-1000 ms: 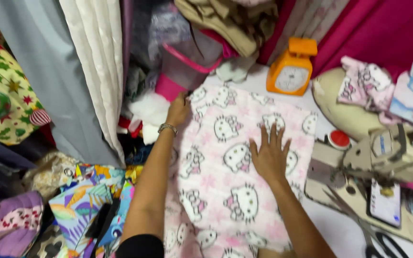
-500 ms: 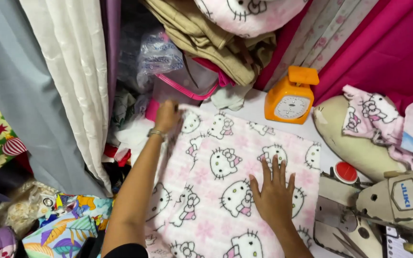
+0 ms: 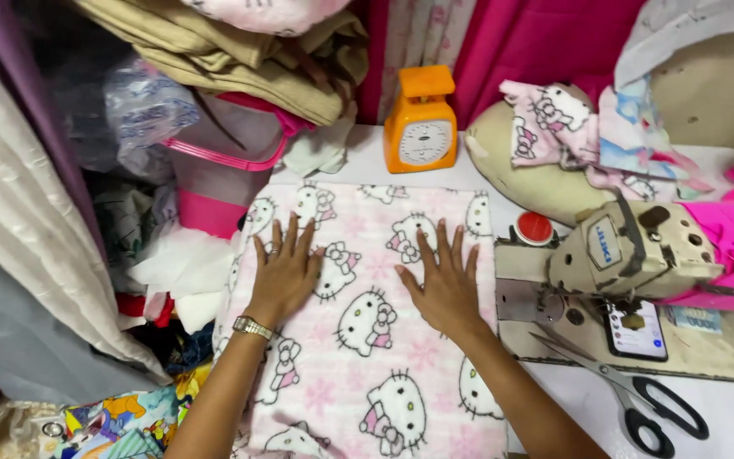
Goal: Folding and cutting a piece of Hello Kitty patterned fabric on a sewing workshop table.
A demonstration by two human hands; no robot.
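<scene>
While both palms lie flat with fingers spread, the left hand (image 3: 285,274) and the right hand (image 3: 443,285) press on the pink cat-print fleece (image 3: 358,340), gripping nothing. At 12 o'clock from the fleece stands an orange scale (image 3: 420,123); at 3 o'clock, a sewing machine (image 3: 630,255).

White table (image 3: 724,429), pink cat-print fleece (image 3: 358,340), orange scale (image 3: 420,123), sewing machine (image 3: 630,255), scissors (image 3: 630,391)

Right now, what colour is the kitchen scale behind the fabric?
Orange, with a white dial face; the scale shows clearly in the head view.
</scene>
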